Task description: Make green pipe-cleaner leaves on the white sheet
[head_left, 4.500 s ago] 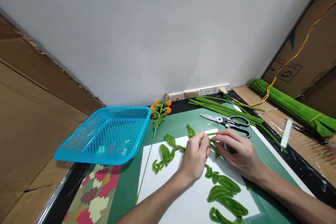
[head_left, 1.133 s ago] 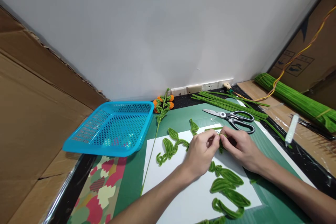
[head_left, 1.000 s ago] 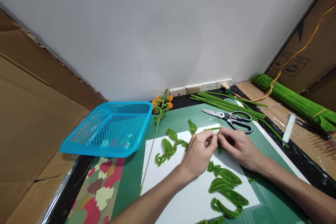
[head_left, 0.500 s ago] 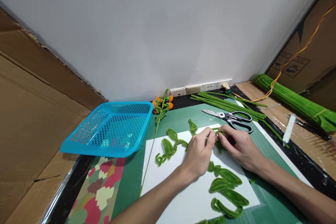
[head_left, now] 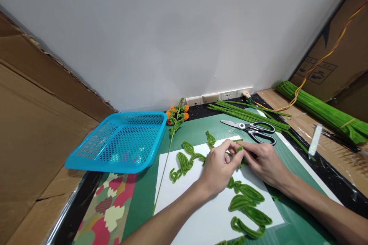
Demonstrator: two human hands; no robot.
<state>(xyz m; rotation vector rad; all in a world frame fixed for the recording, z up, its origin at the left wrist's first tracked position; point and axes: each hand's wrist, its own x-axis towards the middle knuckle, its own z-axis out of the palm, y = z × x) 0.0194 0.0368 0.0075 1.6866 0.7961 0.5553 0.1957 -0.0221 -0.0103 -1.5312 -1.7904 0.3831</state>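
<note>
Over a white sheet, my left hand and my right hand meet with fingers closed on a small green pipe cleaner piece. Most of that piece is hidden by the fingers. To the left of my left hand lie shaped green pipe cleaner leaves, and a single leaf is just beyond it. Below my hands, more pipe cleaner leaves are joined in a curling cluster. Scissors rest behind my right hand, blades to the left.
A blue plastic basket stands at the left. Beside it lies a stem with orange flowers. Loose green pipe cleaners lie at the back, with a thick bundle at the right near a white-handled tool. Sockets line the wall.
My fingers have shifted around the green piece, and my left thumb now presses against it near my right fingertips. A bit of it shows between them. The things on the table have stayed put.
</note>
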